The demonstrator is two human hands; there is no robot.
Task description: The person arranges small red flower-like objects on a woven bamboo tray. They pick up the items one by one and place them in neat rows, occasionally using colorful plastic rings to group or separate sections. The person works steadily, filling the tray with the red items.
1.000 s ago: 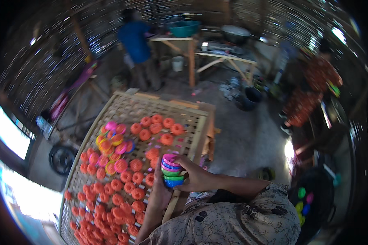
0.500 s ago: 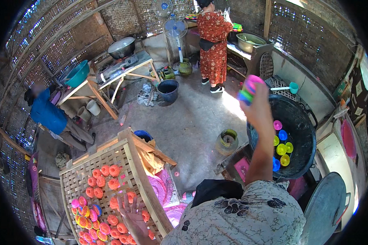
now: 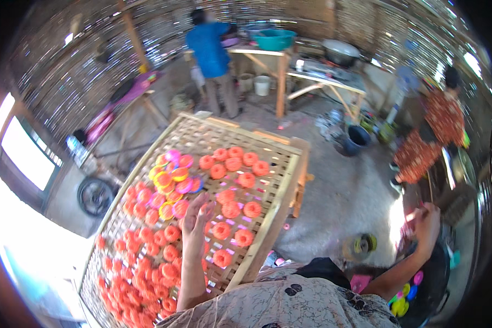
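Observation:
My left hand hovers over the slatted bamboo tray, fingers apart and nothing in them. Ring-shaped orange cakes lie spaced out near its fingers, and more are heaped toward the tray's near left. Just beyond the hand are pink, yellow and blue small moulds, some with orange inside. My right hand is stretched out to the right beside the large black basin, slightly blurred, with its fingers bent and apart and no mould visible in it. Pink, blue and yellow moulds lie in the basin.
A person in blue stands at a far bench with a green tub. Another in a red patterned dress stands at the right. A dark bucket and a gas cylinder stand on the floor. A wheel leans at left.
My view has swung left toward the tray. My right hand has lowered beside the basin, and the colourful stack of moulds it held no longer shows in it. My left hand stays over the tray.

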